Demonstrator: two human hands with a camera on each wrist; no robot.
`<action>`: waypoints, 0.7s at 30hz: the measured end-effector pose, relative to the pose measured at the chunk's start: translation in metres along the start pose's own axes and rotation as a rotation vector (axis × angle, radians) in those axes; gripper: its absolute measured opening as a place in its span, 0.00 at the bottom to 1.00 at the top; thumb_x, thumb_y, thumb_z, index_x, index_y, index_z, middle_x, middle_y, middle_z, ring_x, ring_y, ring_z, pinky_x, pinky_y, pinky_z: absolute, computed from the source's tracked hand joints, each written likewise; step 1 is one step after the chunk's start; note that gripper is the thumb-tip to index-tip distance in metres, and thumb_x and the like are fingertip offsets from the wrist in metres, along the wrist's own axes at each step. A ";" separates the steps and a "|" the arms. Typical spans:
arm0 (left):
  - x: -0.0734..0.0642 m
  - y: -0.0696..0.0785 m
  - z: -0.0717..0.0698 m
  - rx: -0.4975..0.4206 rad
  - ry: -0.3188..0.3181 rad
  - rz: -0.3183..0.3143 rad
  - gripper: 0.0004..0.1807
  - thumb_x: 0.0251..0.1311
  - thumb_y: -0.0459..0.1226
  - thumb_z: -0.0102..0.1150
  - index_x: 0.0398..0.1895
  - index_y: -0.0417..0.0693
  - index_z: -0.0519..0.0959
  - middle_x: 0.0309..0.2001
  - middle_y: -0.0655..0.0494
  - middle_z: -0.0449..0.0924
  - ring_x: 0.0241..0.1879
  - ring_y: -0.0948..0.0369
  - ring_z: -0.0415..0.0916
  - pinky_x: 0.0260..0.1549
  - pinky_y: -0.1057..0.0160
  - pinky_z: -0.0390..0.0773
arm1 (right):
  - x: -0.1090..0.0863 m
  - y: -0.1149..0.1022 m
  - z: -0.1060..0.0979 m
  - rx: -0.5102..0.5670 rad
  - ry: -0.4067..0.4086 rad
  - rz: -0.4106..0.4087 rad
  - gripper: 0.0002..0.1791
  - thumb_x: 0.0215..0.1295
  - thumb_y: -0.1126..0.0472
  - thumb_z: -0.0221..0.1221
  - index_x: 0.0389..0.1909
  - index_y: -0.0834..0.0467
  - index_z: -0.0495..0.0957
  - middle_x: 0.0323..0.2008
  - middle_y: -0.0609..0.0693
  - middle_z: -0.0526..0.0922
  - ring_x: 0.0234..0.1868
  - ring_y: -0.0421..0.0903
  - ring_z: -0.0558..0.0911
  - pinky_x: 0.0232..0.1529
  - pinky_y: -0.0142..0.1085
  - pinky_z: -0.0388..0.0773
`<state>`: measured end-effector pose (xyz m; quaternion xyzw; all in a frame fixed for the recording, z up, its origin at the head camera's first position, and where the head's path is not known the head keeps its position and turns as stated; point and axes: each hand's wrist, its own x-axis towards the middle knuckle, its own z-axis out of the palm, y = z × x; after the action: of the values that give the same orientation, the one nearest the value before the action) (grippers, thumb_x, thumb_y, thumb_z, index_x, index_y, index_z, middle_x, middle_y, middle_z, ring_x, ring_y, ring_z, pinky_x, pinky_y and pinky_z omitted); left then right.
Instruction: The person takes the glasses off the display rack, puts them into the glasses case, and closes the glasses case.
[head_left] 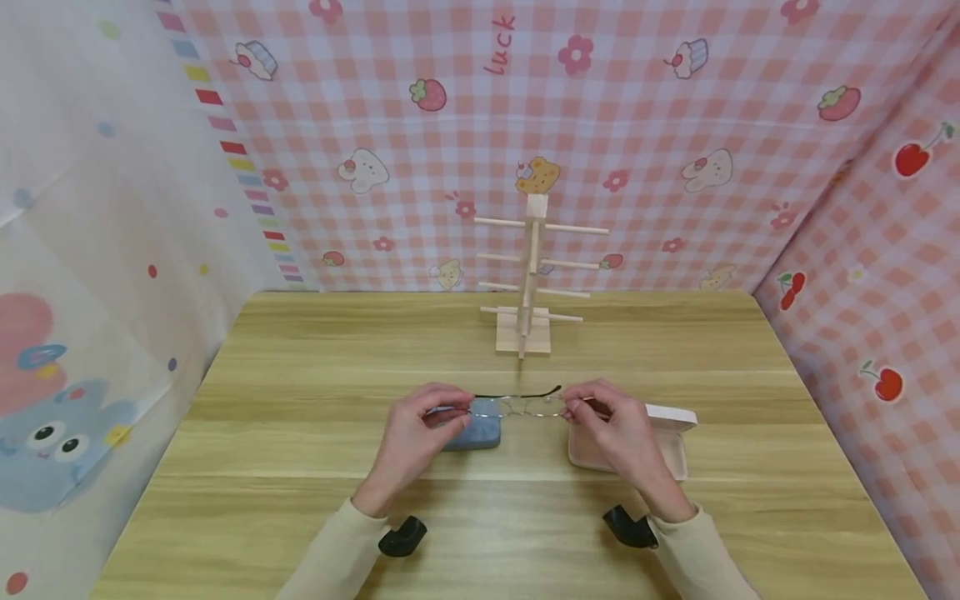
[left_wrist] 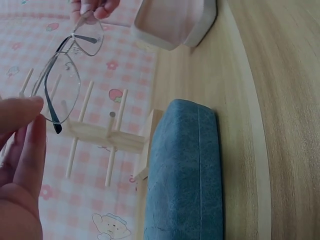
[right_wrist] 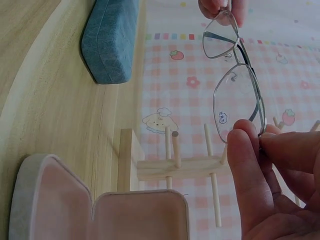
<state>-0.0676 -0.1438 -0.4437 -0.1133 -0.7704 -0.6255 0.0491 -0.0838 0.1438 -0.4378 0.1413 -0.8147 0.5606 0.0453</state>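
A pair of thin metal-rimmed eyeglasses (right_wrist: 232, 102) with clear lenses is held up between both hands. My left hand (head_left: 412, 429) pinches one outer end of the frame, and my right hand (head_left: 622, 429) pinches the other. In the left wrist view the eyeglasses (left_wrist: 65, 90) show a dark-tipped temple lying across behind the lenses. Below the left hand is a closed blue glasses case (head_left: 480, 433). Under the right hand stands an open white glasses case (head_left: 678, 417) with a pale pink lining, partly covered by that hand.
Behind the hands, a wooden rack (head_left: 531, 275) with several horizontal pegs stands on its square base near the back of the wood-grain table (head_left: 337, 350). A pink checked cloth (head_left: 465, 125) hangs behind the table. Black curved pieces (head_left: 403, 537) sit by both wrists.
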 end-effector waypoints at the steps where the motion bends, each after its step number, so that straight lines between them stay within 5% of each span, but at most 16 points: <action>1: 0.001 0.000 0.002 0.020 0.005 0.015 0.12 0.57 0.23 0.72 0.44 0.36 0.88 0.45 0.50 0.86 0.47 0.53 0.84 0.47 0.63 0.86 | -0.001 0.000 -0.001 -0.001 0.001 0.000 0.08 0.71 0.76 0.59 0.43 0.67 0.85 0.38 0.57 0.86 0.37 0.43 0.87 0.39 0.34 0.88; 12: 0.003 -0.002 0.020 0.142 -0.010 0.146 0.09 0.57 0.26 0.73 0.41 0.42 0.90 0.43 0.53 0.87 0.42 0.55 0.85 0.44 0.63 0.87 | -0.012 0.004 -0.019 0.021 -0.031 0.086 0.06 0.71 0.73 0.60 0.41 0.66 0.86 0.38 0.58 0.87 0.36 0.42 0.88 0.40 0.31 0.87; 21: 0.006 -0.003 0.041 0.108 -0.026 0.154 0.09 0.58 0.26 0.72 0.42 0.40 0.90 0.41 0.52 0.87 0.43 0.54 0.85 0.43 0.63 0.87 | -0.024 0.009 -0.038 0.007 -0.037 0.169 0.06 0.73 0.70 0.60 0.44 0.65 0.85 0.38 0.56 0.88 0.38 0.48 0.88 0.41 0.36 0.88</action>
<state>-0.0717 -0.1037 -0.4537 -0.1776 -0.7927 -0.5757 0.0932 -0.0661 0.1864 -0.4375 0.0827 -0.8225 0.5624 -0.0178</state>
